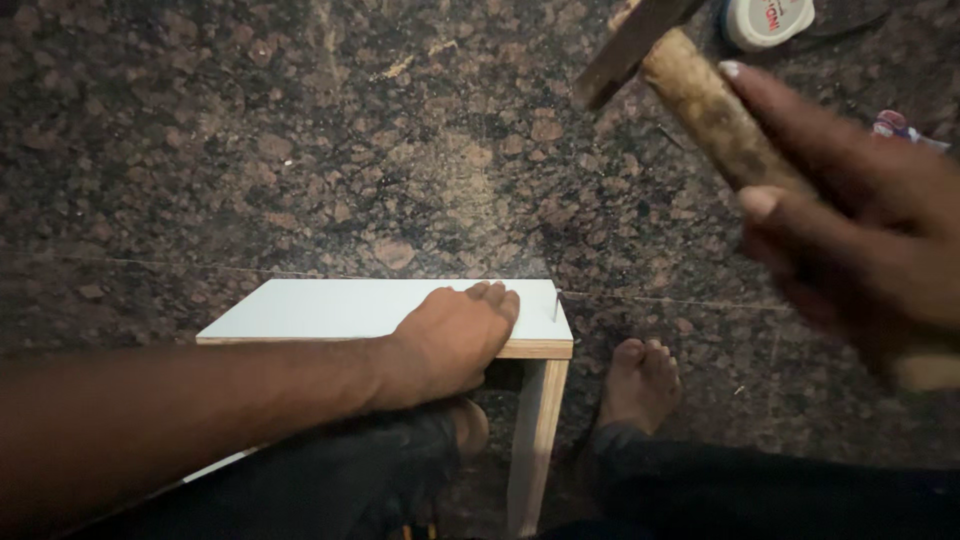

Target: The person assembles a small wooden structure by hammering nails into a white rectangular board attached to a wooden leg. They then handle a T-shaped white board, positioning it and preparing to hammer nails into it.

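My left hand (455, 335) lies flat on the right part of a white laminated board (320, 308), fingers together, pressing it down. A thin nail (556, 303) stands upright near the board's right corner, just beyond my fingertips. The board rests on an upright white panel (533, 440) below that corner. My right hand (860, 235) is raised at the upper right, gripping the worn wooden handle of a hammer (705, 105); its dark head points up-left, well above the nail.
The floor is dark speckled granite (300, 140). My bare right foot (640, 385) rests right of the upright panel, my left foot partly under the board. A white round container (765, 20) lies at the top edge.
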